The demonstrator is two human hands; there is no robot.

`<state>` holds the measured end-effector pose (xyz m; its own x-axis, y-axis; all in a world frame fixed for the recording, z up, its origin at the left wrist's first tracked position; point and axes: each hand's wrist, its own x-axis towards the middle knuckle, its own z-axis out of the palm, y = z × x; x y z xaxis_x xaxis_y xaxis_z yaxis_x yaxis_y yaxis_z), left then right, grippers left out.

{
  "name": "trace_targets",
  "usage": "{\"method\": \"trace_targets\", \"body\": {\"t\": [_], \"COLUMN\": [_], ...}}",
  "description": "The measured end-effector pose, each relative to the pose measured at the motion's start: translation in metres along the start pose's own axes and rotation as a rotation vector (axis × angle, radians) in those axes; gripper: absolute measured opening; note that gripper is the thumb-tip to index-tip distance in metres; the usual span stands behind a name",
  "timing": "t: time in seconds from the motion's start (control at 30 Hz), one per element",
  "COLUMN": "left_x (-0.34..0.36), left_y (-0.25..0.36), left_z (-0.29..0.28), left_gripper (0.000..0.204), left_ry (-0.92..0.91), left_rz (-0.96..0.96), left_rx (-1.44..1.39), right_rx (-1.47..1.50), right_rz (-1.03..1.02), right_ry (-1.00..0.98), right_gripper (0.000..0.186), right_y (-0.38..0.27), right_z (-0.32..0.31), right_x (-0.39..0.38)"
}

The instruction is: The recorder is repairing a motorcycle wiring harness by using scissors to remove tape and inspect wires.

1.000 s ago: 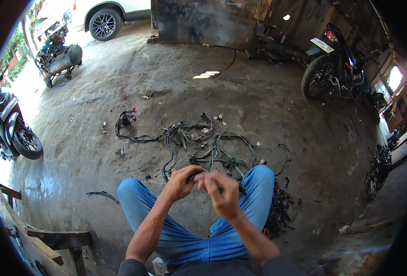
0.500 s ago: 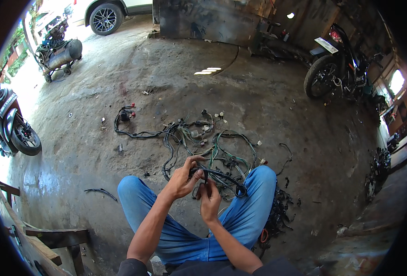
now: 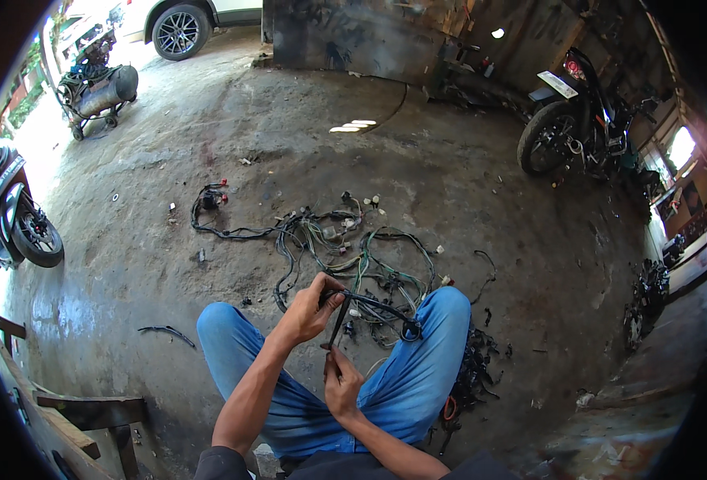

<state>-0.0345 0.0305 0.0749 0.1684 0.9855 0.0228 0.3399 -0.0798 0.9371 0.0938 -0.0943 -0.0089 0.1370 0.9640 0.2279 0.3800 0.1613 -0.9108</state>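
Observation:
My left hand [image 3: 316,308] is closed on a black wrapped cable bundle [image 3: 376,302], just above my bent knees. A dark narrow strip [image 3: 338,325], apparently tape, hangs taut from the bundle down to my right hand [image 3: 341,376], whose thumb and fingers pinch its lower end. Beyond my hands a tangled wiring harness [image 3: 313,232] lies spread on the concrete, with green and black wires and white connectors. A black part with red connectors [image 3: 209,200] sits at its left end. A pile of black scraps [image 3: 477,368] lies right of my right leg.
Motorbikes stand at left [image 3: 33,232] and right [image 3: 553,136]. A wheeled compressor [image 3: 101,100] and white car [image 3: 233,12] are at the back left, beside a stained wall [image 3: 345,36]. A wooden frame [image 3: 81,412] is at my lower left. A loose cable [image 3: 169,332] lies left of me.
My right hand has moved from beside my left hand down toward me, drawing the dark strip out long. My left hand stays on the bundle.

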Motion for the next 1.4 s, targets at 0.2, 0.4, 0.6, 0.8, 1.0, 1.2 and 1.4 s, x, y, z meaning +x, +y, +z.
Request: {"method": "trace_targets", "body": {"t": [0.2, 0.4, 0.6, 0.8, 1.0, 1.2, 1.4], "left_x": [-0.002, 0.003, -0.003, 0.006, -0.005, 0.004, 0.0], "left_y": [-0.016, -0.014, 0.001, -0.014, -0.02, -0.009, -0.017], "left_z": [0.0, 0.001, -0.01, 0.003, -0.006, 0.0, -0.005], "left_gripper": [0.017, 0.019, 0.023, 0.023, 0.02, 0.023, 0.022], "left_ry": [-0.058, -0.035, -0.124, -0.089, 0.11, 0.128, 0.105], "left_rz": [0.158, 0.153, 0.1, 0.123, 0.265, 0.287, 0.273], "left_rx": [0.004, 0.031, 0.005, -0.09, 0.043, 0.111, 0.247], "right_rx": [0.304, -0.174, -0.948, -0.82, -0.191, -0.286, 0.403], "right_rz": [0.275, 0.402, -0.174, -0.704, -0.416, 0.124, -0.074], "right_ry": [-0.386, -0.813, -0.407, 0.014, -0.696, -0.493, -0.174], "right_gripper": [0.03, 0.045, 0.028, 0.018, 0.023, 0.071, 0.049], "right_y": [-0.109, -0.189, -0.242, -0.17, -0.155, -0.001, 0.003], "right_z": [-0.093, -0.211, -0.269, -0.242, -0.156, -0.071, -0.012], "right_x": [0.046, 0.144, 0.247, 0.339, 0.22, 0.105, 0.113]}}
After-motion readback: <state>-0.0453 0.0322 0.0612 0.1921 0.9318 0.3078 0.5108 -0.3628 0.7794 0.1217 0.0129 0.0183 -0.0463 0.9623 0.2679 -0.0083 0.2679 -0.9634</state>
